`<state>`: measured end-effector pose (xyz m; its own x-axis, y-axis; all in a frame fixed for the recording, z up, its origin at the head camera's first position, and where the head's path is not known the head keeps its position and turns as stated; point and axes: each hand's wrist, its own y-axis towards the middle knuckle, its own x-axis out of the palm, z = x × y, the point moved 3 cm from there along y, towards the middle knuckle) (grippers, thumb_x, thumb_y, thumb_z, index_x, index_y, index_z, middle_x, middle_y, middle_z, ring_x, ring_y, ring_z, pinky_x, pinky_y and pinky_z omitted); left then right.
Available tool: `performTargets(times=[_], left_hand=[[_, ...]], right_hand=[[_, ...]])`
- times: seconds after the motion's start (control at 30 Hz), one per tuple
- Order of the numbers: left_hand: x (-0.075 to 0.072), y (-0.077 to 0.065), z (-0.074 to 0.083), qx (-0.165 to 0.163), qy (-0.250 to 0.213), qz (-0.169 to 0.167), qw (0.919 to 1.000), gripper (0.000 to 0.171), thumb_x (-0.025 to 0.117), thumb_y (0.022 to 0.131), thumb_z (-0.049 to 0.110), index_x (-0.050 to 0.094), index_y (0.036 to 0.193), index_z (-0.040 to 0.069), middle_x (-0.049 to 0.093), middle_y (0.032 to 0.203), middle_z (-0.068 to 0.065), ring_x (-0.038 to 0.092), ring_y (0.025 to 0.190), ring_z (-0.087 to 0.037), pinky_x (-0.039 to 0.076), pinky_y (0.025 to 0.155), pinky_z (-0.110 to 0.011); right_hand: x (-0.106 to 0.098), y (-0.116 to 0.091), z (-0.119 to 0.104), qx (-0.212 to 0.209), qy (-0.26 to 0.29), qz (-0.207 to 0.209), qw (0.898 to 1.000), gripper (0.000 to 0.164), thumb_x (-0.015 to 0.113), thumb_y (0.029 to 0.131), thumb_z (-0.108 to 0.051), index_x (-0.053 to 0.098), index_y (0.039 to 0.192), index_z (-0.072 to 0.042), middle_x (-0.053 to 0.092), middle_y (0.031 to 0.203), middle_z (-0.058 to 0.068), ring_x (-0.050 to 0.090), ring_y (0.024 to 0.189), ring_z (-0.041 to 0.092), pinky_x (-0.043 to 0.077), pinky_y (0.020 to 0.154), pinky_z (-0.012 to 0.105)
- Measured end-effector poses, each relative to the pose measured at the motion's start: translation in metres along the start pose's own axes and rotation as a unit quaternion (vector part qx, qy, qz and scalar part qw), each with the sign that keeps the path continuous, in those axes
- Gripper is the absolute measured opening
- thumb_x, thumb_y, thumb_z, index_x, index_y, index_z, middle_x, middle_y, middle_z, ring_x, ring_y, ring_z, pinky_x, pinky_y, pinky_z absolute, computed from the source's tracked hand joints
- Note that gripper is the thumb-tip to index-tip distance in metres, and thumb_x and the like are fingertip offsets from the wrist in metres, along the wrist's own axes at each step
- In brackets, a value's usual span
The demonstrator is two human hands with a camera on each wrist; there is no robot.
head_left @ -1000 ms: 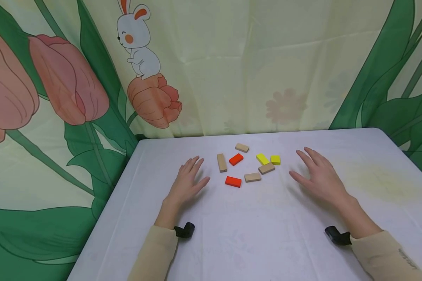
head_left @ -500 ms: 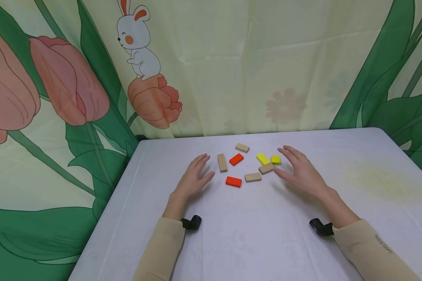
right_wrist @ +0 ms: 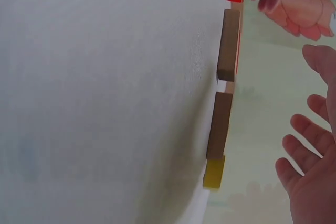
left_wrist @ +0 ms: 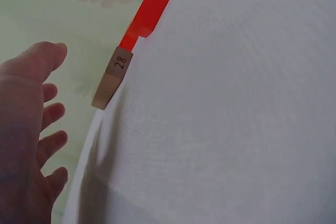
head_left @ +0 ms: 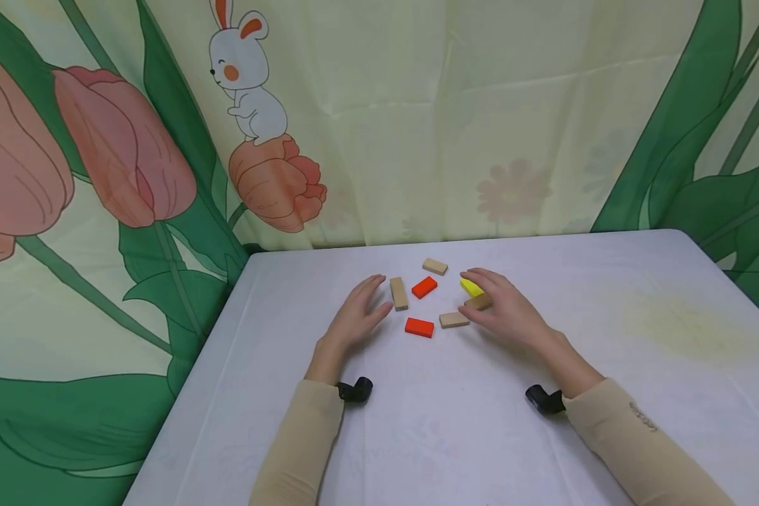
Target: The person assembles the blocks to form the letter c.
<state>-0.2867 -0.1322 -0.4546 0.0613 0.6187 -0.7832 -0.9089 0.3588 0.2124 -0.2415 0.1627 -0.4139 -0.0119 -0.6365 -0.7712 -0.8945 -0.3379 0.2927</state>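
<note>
Several small rectangular blocks lie scattered on the white-covered table. My left hand (head_left: 356, 316), fingers spread and slightly bent, hovers just left of a plain wooden block (head_left: 399, 294) and holds nothing. My right hand (head_left: 504, 308) is over the right side of the group with its fingers apart, partly covering a yellow block (head_left: 470, 287) and a wooden block (head_left: 477, 302). The other yellow block is hidden from the head view. Between the hands lie a red block (head_left: 424, 287), a nearer red block (head_left: 419, 327) and a wooden block (head_left: 454, 320). The left wrist view shows a wooden block marked 28 (left_wrist: 119, 62).
Farthest back lies another wooden block (head_left: 435, 266). A white cloth (head_left: 449, 422) covers the table, and a curtain printed with tulips and a rabbit (head_left: 379, 126) hangs behind its far edge. Black wrist cameras (head_left: 355, 390) sit at both sleeve cuffs.
My right hand has moved left from beside the blocks to over the right-hand ones. The left hand has shifted a little right toward them. No block has visibly moved.
</note>
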Motion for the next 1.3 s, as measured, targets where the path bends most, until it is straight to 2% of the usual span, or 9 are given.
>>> performTargets(times=[0.13, 0.37, 0.6, 0.83, 1.0, 1.13, 1.3], left_hand=[[0.003, 0.004, 0.001, -0.005, -0.013, -0.004, 0.9999, 0.061, 0.06, 0.101, 0.037, 0.043, 0.154, 0.012, 0.04, 0.158, -0.008, 0.033, 0.146, -0.024, 0.026, 0.119, -0.043], [0.009, 0.012, 0.002, -0.022, -0.033, -0.004, 0.9992, 0.063, 0.061, 0.1, 0.038, 0.042, 0.155, 0.014, 0.039, 0.158, -0.007, 0.033, 0.146, -0.023, 0.026, 0.119, -0.042], [0.018, 0.02, 0.001, -0.038, -0.041, -0.013, 0.9983, 0.063, 0.06, 0.1, 0.042, 0.042, 0.155, 0.016, 0.038, 0.159, -0.006, 0.032, 0.147, -0.022, 0.027, 0.118, -0.044], [0.022, 0.022, 0.002, -0.047, -0.05, -0.006, 0.9976, 0.061, 0.06, 0.1, 0.04, 0.044, 0.154, 0.014, 0.039, 0.158, -0.008, 0.033, 0.146, -0.024, 0.027, 0.118, -0.045], [0.023, 0.023, 0.002, -0.053, -0.05, -0.001, 0.9973, 0.059, 0.06, 0.1, 0.039, 0.047, 0.152, 0.013, 0.04, 0.158, -0.008, 0.034, 0.146, -0.025, 0.028, 0.118, -0.046], [0.023, 0.024, 0.001, -0.058, -0.053, 0.001, 0.9969, 0.055, 0.061, 0.1, 0.036, 0.051, 0.149, 0.013, 0.041, 0.157, -0.008, 0.035, 0.145, -0.025, 0.029, 0.118, -0.046], [0.024, 0.024, -0.001, -0.06, -0.051, -0.001, 0.9969, 0.055, 0.062, 0.099, 0.034, 0.052, 0.147, 0.011, 0.043, 0.155, -0.008, 0.037, 0.144, -0.026, 0.03, 0.117, -0.045]], right_hand=[[0.009, 0.005, -0.005, 0.001, 0.017, -0.018, 1.0, 0.059, 0.075, 0.093, -0.024, 0.052, 0.145, -0.007, 0.046, 0.149, 0.017, 0.039, 0.138, 0.038, 0.038, 0.109, 0.058], [0.02, 0.014, -0.015, 0.004, 0.08, -0.044, 0.996, 0.06, 0.076, 0.092, -0.026, 0.052, 0.144, -0.007, 0.05, 0.147, 0.01, 0.048, 0.131, 0.033, 0.05, 0.099, 0.052], [0.033, 0.019, -0.019, 0.012, 0.116, -0.047, 0.992, 0.06, 0.075, 0.093, -0.025, 0.052, 0.146, -0.008, 0.052, 0.146, 0.006, 0.045, 0.137, 0.028, 0.041, 0.108, 0.054], [0.045, 0.021, -0.018, 0.04, 0.138, -0.062, 0.988, 0.054, 0.074, 0.094, -0.029, 0.057, 0.142, -0.012, 0.055, 0.142, 0.003, 0.051, 0.131, 0.03, 0.046, 0.103, 0.054], [0.052, 0.023, -0.018, 0.021, 0.161, -0.077, 0.984, 0.048, 0.074, 0.094, -0.021, 0.06, 0.137, -0.007, 0.058, 0.139, 0.007, 0.054, 0.128, 0.032, 0.046, 0.104, 0.053], [0.055, 0.024, -0.017, 0.014, 0.163, -0.091, 0.982, 0.046, 0.074, 0.093, -0.016, 0.06, 0.137, -0.007, 0.059, 0.138, 0.007, 0.054, 0.127, 0.031, 0.048, 0.102, 0.05], [0.059, 0.024, -0.015, 0.002, 0.133, -0.109, 0.985, 0.043, 0.075, 0.092, -0.013, 0.063, 0.133, -0.009, 0.062, 0.132, 0.004, 0.058, 0.121, 0.026, 0.05, 0.101, 0.046]])
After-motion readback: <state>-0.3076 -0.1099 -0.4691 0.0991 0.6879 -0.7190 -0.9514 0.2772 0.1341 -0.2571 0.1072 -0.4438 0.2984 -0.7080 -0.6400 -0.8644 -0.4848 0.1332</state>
